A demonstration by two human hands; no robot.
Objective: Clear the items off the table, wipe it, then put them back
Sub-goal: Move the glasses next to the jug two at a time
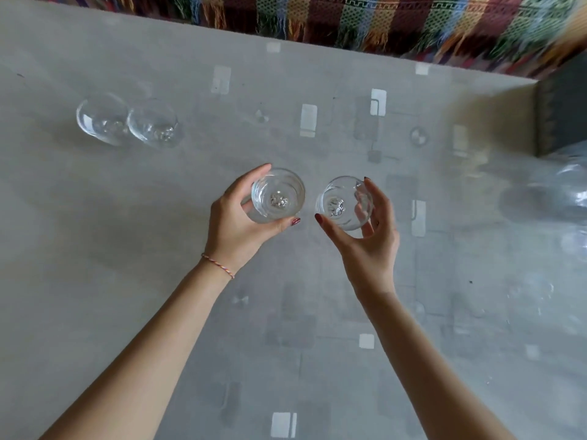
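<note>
My left hand (236, 223) grips a clear drinking glass (278, 193) from its left side, thumb curled under its near rim. My right hand (370, 239) holds a second clear glass (341, 201) from the right, fingers wrapped round its wall. Both glasses are side by side over the middle of the table (127, 281), which wears a grey cloth with pale rectangles. I cannot tell whether they touch the cloth. Two more clear glasses (101, 119) (154, 123) stand touching each other at the far left.
A blurred clear glass or plastic object (559, 192) sits at the right edge. Beyond the far table edge lies a multicoloured fringed woven fabric (381, 20). A dark grey object (562, 109) stands at the far right corner.
</note>
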